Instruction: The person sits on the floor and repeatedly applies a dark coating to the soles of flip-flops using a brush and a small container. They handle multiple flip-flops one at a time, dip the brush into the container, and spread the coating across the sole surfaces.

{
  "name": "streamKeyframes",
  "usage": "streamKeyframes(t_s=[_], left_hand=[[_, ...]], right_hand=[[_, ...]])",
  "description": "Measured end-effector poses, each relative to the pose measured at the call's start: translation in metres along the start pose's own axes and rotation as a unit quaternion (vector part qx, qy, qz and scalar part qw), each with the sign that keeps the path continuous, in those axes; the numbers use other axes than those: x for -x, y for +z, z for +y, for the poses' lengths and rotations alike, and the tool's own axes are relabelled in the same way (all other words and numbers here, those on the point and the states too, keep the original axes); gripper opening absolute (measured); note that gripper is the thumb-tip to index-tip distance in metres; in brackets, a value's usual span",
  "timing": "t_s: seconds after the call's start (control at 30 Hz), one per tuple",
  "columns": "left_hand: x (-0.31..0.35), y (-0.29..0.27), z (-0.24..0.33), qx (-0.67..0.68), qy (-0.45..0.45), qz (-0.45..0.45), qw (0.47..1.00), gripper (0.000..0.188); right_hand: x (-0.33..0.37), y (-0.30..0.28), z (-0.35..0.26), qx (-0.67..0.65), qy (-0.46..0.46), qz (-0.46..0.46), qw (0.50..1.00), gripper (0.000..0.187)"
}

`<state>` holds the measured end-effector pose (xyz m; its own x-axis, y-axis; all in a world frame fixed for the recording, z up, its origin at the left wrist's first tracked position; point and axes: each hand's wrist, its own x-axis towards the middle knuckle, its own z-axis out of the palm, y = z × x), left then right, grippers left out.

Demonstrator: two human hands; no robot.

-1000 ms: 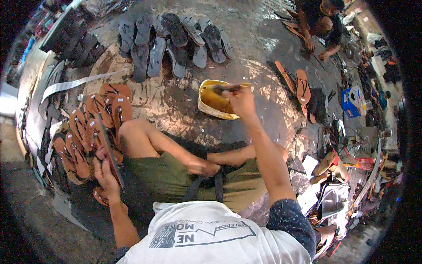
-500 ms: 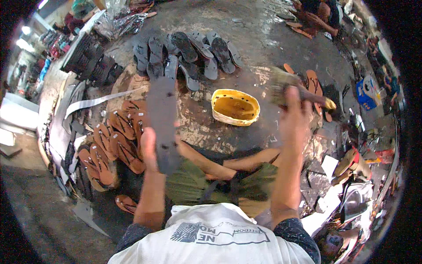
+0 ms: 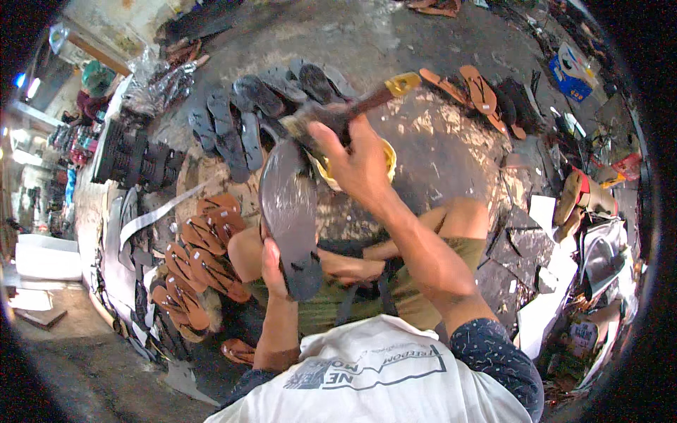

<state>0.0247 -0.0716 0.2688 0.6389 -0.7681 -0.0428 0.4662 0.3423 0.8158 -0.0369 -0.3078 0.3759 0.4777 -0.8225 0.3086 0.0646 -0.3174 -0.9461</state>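
Observation:
My left hand (image 3: 273, 266) is closed on the near edge of a dark sandal sole (image 3: 289, 211), which is held up with its broad face showing. Pale, shiny streaks run across that face. In my right hand (image 3: 360, 158) is a paintbrush (image 3: 374, 100) with a dark handle and a yellow end. Its bristles are at the sole's far end; blur hides whether they touch it. Behind my right hand stands a yellow bowl (image 3: 391, 162), mostly covered from sight.
Several grey soles (image 3: 226, 130) lie beyond my hands. Brown thong sandals (image 3: 201, 247) are grouped at the left, with a tan pair (image 3: 479, 90) at the far right. A blue box (image 3: 570, 74) and white sheets (image 3: 541, 211) lie to the right.
My right hand has brought the paintbrush leftward from beyond the bowl to the far end of the sole. The sole has turned slightly, and its face now shows shiny streaks.

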Motion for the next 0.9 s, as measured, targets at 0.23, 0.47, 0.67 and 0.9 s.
streamKeyframes(t_s=[0.23, 0.47, 0.67, 0.9], left_hand=[[-0.014, 0.038, 0.014, 0.08, 0.049, -0.002, 0.996, 0.064], [-0.032, 0.009, 0.007, 0.144, 0.037, -0.064, 0.987, 0.062], [-0.024, 0.027, 0.022, 0.064, 0.059, 0.031, 0.996, 0.059], [-0.023, 0.031, 0.017, 0.045, 0.052, 0.051, 0.996, 0.057]], right_hand=[[0.007, -0.008, 0.01, -0.101, 0.012, -0.014, 0.995, 0.032], [0.033, 0.001, 0.009, 0.002, -0.167, -0.166, 0.972, 0.031], [0.038, 0.0, 0.013, 0.025, -0.123, -0.065, 0.99, 0.03], [0.028, -0.002, 0.01, -0.003, -0.245, -0.152, 0.957, 0.031]])
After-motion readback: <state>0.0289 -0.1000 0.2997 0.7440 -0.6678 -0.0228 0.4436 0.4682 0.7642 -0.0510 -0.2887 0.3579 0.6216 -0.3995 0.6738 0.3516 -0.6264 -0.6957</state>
